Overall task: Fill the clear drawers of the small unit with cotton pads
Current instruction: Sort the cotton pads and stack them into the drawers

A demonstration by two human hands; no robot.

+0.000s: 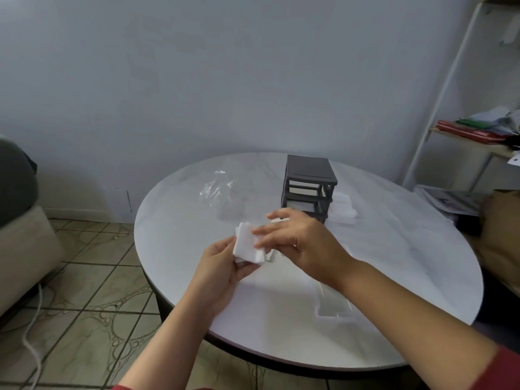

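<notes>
A small dark grey drawer unit (309, 178) stands on the round white table (394, 263), its slots showing as bare frames. My left hand (218, 274) holds a stack of white square cotton pads (247, 247) from below, over the table's left part. My right hand (298, 240) rests its fingers on top of the same stack. A clear drawer (334, 305) lies on the table near me, under my right forearm. Another clear drawer (230, 212) sits left of the unit. More white pads (343, 208) lie to the right of the unit.
A crumpled clear plastic bag (215, 187) lies at the table's far left. A white shelf frame (439, 114) with papers and red folders stands at the right. A beige seat (25, 249) and a white cable (33, 347) are on the tiled floor at left.
</notes>
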